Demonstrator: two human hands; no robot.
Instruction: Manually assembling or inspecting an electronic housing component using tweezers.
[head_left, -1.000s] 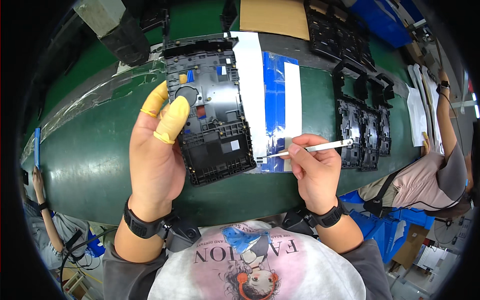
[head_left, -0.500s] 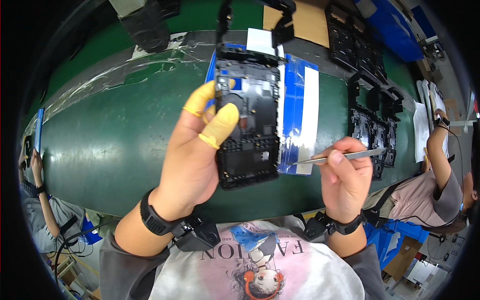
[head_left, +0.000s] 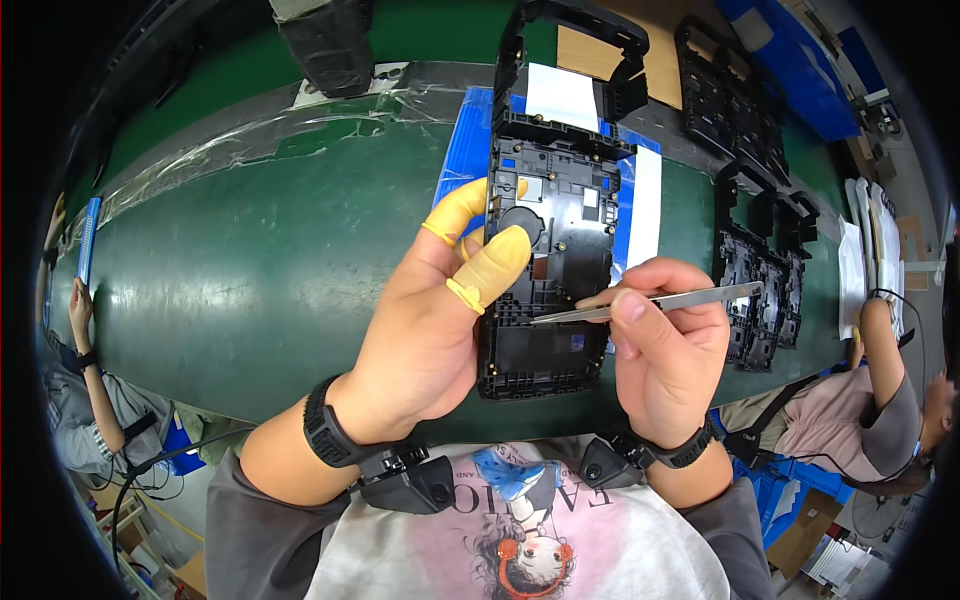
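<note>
My left hand (head_left: 425, 310), with yellow finger cots on thumb and fingers, grips the left edge of a black plastic housing (head_left: 560, 265). The housing has an open frame at its far end, small brass-coloured inserts and several cutouts. It is held up over the table, slightly tilted. Metal tweezers (head_left: 690, 298) sit pinched in my right hand (head_left: 670, 350). Their tips lie over the lower part of the housing; whether they touch it or hold anything small I cannot tell. Beneath the housing lies a blue sheet (head_left: 462, 150) with white strips, partly hidden.
More black housings (head_left: 755, 270) stand to the right on the green table (head_left: 250, 260), others (head_left: 730, 100) behind them. A cardboard piece (head_left: 660, 70) lies at the back. One co-worker's hand (head_left: 82, 310) holds a blue strip at left; another co-worker (head_left: 840, 385) sits at right.
The tweezers have moved left, from beside the housing to over its lower part. My left hand and the housing have shifted slightly right in the view, which has moved a little too.
</note>
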